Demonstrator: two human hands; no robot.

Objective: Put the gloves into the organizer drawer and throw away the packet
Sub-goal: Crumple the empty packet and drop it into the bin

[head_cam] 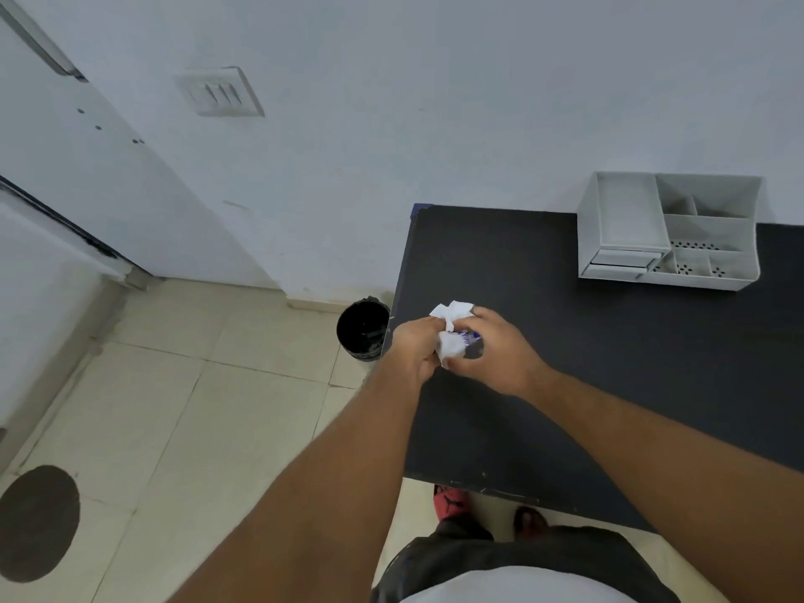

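A crumpled white packet [452, 337] with blue print is squeezed between both hands above the left edge of the black table [609, 363]. My left hand [413, 346] grips its left side and my right hand [496, 350] wraps its right side. The white organizer [670, 232] stands at the table's far right against the wall, with its small drawers [622, 261] at the lower left front closed. No gloves are visible. A black bin [363, 328] stands on the floor just left of the table, close to my left hand.
A white wall runs behind the table, with a switch plate [219, 91] on it. A door [65, 145] is at the left. The tiled floor holds a dark round mat [37, 522] at the lower left. My feet [452, 502] are under the table's near edge.
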